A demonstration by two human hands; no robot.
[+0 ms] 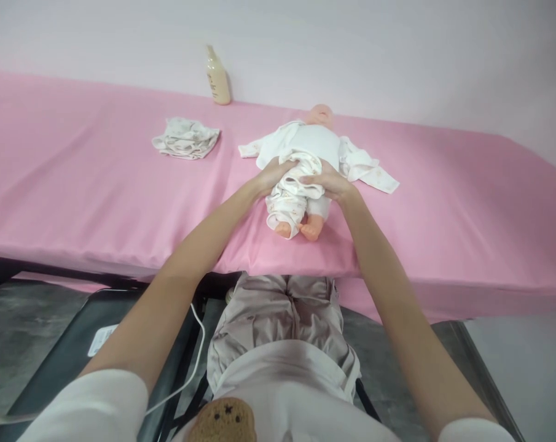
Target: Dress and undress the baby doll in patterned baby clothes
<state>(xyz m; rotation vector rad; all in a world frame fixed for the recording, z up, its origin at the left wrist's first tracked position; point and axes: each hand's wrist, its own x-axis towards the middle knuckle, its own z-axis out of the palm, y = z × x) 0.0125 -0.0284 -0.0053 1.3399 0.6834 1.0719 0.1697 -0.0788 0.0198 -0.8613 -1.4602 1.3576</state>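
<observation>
On the pink-covered table lies a baby doll (321,136) on its back, feet toward me, in a white top with both long sleeves (374,175) spread out. White baby pants (292,195) with small prints are bunched over its legs. One foot pokes out of the left pant leg; the other leg, in white, shows its bare foot (311,228) beside it. My left hand (274,174) is closed on the left side of the bunched cloth. My right hand (328,180) grips the right side, fingers across the fabric. Parts of both hands' fingers are hidden in the folds.
A folded printed cloth (186,139) lies left of the doll. Against the wall stands a cream pump bottle (218,77). The pink table cover (97,184) reaches the table's near edge. Below left are a dark chair seat (70,362) and a white cable (199,350).
</observation>
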